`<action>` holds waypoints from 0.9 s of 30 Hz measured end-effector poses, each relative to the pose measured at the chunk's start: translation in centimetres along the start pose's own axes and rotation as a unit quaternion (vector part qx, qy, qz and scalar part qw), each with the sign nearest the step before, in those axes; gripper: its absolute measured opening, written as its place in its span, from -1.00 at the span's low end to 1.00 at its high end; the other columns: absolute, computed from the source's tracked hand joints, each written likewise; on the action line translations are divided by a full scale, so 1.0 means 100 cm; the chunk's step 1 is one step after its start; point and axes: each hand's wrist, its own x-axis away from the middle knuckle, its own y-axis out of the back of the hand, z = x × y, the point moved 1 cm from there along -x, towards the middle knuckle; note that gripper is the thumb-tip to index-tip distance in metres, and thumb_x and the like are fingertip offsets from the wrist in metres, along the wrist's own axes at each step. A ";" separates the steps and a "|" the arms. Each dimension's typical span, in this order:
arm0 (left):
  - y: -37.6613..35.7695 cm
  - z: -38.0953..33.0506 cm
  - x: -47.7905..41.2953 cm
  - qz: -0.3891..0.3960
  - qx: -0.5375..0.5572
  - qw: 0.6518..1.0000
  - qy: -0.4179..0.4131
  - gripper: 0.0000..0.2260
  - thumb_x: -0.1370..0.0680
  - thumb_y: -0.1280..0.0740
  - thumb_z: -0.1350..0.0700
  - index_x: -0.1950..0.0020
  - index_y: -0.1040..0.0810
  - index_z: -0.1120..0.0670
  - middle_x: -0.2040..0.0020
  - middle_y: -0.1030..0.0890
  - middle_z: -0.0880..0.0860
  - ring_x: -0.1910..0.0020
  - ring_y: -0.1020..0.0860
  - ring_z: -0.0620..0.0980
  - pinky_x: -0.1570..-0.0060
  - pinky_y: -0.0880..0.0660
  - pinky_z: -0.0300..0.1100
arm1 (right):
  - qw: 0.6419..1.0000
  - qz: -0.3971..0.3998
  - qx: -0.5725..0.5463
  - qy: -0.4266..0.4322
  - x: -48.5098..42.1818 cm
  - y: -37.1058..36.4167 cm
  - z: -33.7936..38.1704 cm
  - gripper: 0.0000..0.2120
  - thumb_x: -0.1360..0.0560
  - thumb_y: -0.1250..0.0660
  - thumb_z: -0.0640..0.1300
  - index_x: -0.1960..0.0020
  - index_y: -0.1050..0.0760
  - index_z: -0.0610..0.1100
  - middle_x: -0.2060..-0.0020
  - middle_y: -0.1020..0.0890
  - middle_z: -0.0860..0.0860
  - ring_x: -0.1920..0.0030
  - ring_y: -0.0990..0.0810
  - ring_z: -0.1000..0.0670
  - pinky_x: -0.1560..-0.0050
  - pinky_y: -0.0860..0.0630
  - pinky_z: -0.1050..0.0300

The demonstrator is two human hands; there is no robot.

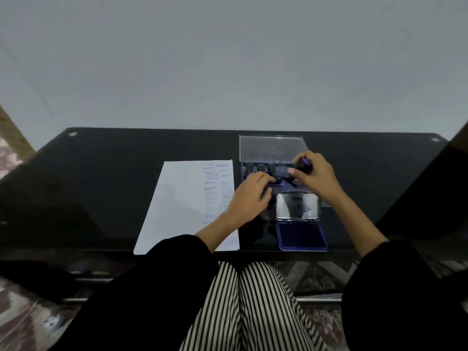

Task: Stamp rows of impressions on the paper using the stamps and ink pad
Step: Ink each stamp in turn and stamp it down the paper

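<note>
Both hands are held over the clear stamp box [272, 148] at the far right of the black worktop [114, 173]. A dark, round-handled stamp [304, 166] is gripped by the right hand [316, 173], with thumb and fingers curled round it above the box's right end. The left hand [249, 196] is laid over the near left part of the box, its fingers bent down among the remaining stamps [255, 168]; whether one is pinched cannot be told.

The next move is judged to be inking the held stamp. The open ink pad [301, 235] lies straight towards the person from the right hand, just beside the box, and its long axis runs left to right. Its shiny lid [297, 206] is raised on the far side, between the hand and the blue surface, so the stamp would have to be carried over it. The right hand is the nearer one.

The paper [182, 206] lies to the left of both hands, nearer the left, with its long axis running away from the person. Blue impressions [215, 178] are set in columns along its right side, while the left part is unmarked.
</note>
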 end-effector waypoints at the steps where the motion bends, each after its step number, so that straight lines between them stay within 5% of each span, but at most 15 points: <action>1: 0.000 0.002 -0.007 0.002 -0.014 1.000 -0.001 -0.75 -0.56 -0.21 0.21 -0.22 -0.50 0.17 -0.16 -0.53 0.09 -0.17 -0.45 0.04 -0.15 -0.40 -0.13 | 1.000 0.018 0.018 0.003 -0.009 -0.002 0.001 -0.83 -0.46 -0.39 -0.22 -0.03 -0.50 -0.22 0.15 -0.43 0.00 0.02 -0.42 -0.02 -0.07 -0.42 0.04; 7: -0.008 0.021 -0.040 0.069 -0.072 0.994 0.039 -0.67 -0.56 -0.19 0.20 -0.32 -0.44 0.17 -0.30 -0.47 0.11 -0.32 -0.39 0.09 -0.27 -0.36 -0.07 | 0.989 0.121 0.086 -0.010 -0.050 -0.024 -0.013 -0.81 -0.50 -0.32 -0.26 -0.09 -0.53 -0.30 0.00 -0.55 -0.28 0.08 -0.42 -0.01 0.26 -0.30 0.53; 12: -0.019 0.032 -0.047 0.100 -0.100 0.990 0.012 -0.71 -0.53 -0.23 0.17 -0.22 -0.56 0.17 -0.23 -0.51 0.15 -0.26 -0.42 0.12 -0.26 -0.36 -0.01 | 0.977 0.161 0.133 -0.035 -0.056 -0.042 -0.024 -0.62 -0.42 -0.43 -0.21 -0.17 -0.41 -0.24 -0.11 -0.51 -0.22 -0.14 -0.48 -0.12 -0.09 -0.38 0.16; 15: -0.017 0.037 -0.050 0.101 -0.099 0.990 0.017 -0.72 -0.51 -0.21 0.16 -0.14 -0.61 0.18 -0.19 -0.52 0.14 -0.21 -0.45 0.12 -0.24 -0.36 0.00 | 0.972 0.165 0.163 -0.035 -0.056 -0.047 -0.021 -0.60 -0.37 -0.48 -0.20 -0.11 -0.40 -0.27 -0.06 -0.57 -0.20 -0.13 -0.52 -0.17 -0.13 -0.45 -0.08; 18: -0.014 0.042 -0.052 0.110 -0.091 0.990 0.008 -0.65 -0.42 -0.09 0.17 -0.02 -0.60 0.24 -0.08 -0.57 0.15 -0.09 -0.49 0.14 -0.17 -0.39 0.03 | 0.965 0.155 0.208 -0.025 -0.055 -0.052 -0.015 -0.63 -0.35 -0.50 -0.19 -0.08 -0.46 -0.24 -0.08 -0.54 -0.20 -0.10 -0.52 -0.19 -0.07 -0.45 -0.02; 23: -0.008 0.043 -0.049 0.097 -0.056 0.993 0.043 -0.78 -0.44 -0.15 0.35 -0.04 -0.45 0.23 0.01 -0.54 0.15 0.03 -0.45 0.09 0.07 -0.27 -0.23 | 0.955 0.122 0.267 -0.033 -0.045 -0.057 -0.011 -0.67 -0.38 -0.47 -0.14 -0.10 -0.51 -0.19 -0.13 -0.44 -0.18 -0.07 -0.51 -0.22 -0.03 -0.42 -0.01; 27: -0.007 0.047 -0.047 0.108 -0.042 0.992 0.053 -0.66 -0.51 -0.13 0.30 -0.28 -0.40 0.19 -0.21 -0.53 0.15 -0.17 -0.45 0.11 -0.20 -0.37 -0.07 | 0.925 0.124 0.358 -0.026 -0.040 -0.056 -0.007 -0.62 -0.39 -0.45 -0.01 -0.14 -0.52 -0.13 -0.09 -0.59 -0.11 -0.15 -0.52 -0.14 -0.03 -0.44 0.02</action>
